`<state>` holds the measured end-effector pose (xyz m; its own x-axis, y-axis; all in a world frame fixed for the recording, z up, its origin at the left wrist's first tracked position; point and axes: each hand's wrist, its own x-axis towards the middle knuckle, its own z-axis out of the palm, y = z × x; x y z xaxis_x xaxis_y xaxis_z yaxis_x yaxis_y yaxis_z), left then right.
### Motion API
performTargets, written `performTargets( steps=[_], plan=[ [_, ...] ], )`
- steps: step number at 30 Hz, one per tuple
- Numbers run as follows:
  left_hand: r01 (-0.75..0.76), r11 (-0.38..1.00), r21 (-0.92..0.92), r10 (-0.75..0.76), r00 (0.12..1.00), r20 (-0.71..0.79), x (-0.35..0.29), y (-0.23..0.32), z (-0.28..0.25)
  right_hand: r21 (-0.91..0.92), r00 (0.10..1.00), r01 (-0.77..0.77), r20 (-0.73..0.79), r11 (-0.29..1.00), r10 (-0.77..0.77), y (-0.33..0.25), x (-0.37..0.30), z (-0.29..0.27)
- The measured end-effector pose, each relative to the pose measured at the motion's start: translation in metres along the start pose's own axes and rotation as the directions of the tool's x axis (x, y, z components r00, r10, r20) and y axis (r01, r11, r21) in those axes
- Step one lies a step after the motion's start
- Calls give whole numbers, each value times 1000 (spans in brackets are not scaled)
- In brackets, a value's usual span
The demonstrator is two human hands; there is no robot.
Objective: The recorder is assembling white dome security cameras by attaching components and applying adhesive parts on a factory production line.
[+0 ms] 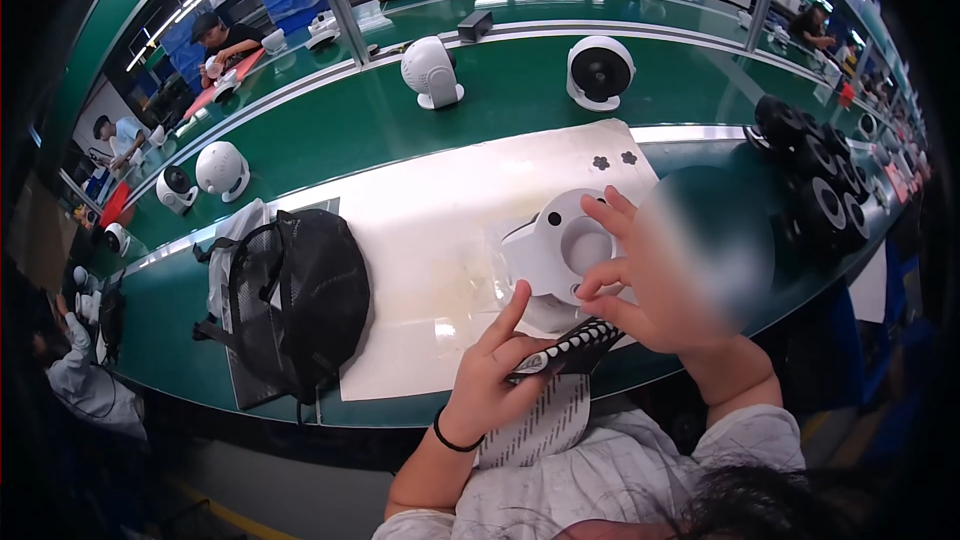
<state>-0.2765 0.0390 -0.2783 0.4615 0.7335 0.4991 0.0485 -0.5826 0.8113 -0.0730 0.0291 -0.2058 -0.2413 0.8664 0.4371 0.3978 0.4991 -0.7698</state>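
The green bench (165, 340) spread under and around the mat (410, 240), a pale sheet that served as its working patch. A black mesh bag (325, 290) slumped over the mat's left edge. Black rings (828, 202) were heaped to the mat's right. White fans (433, 75) stood beyond its far edge, with others past its far left corner. The white housing (532, 258) lay on the mat's right half. Over that same half was the right hand (655, 285), its thumb and forefinger narrowed together beside the housing; I could not tell whether they pinched anything. At the mat's near edge, the left hand (500, 370) was wrapped round the dotted strip (582, 340), its forefinger stretched toward the housing. Two dark flower shapes (600, 163) sat near the mat's far right corner.
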Motion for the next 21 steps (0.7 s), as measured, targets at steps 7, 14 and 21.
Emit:
performTargets(
  steps=[7,14,21],
  plan=[
    [-11,1000,-4,11,1000,-11,0,-2,0,-173,998,50,48,984,-43,4,0,2],
    [-28,999,40,29,999,-16,3,0,-1,-250,998,63,10,966,-63,9,-2,4],
    [-57,996,63,59,998,-34,1,-2,-1,-350,982,187,38,918,-186,25,-17,2]
  ],
)
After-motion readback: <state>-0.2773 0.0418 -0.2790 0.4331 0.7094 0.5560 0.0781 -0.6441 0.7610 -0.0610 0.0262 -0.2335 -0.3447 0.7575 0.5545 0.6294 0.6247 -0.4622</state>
